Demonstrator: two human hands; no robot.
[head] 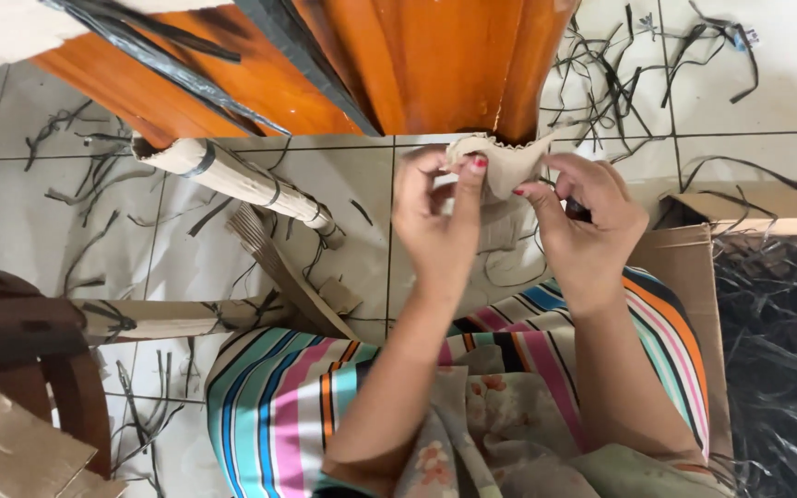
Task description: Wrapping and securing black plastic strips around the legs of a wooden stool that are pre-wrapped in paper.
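My left hand (437, 217) and right hand (583, 217) both pinch a torn scrap of brown cardboard (502, 161), held up above my striped lap (279, 406). At ten o'clock a rolled cardboard tube (242, 180) lies on the tiled floor (767, 92); at three o'clock sits a cardboard box (694, 277) of black strips.

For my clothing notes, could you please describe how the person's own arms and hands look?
Both forearms are bare, with no sleeves in view. The left hand and right hand wear no gloves, and no rings or watch show. Red nail polish shows on the fingernails in view.
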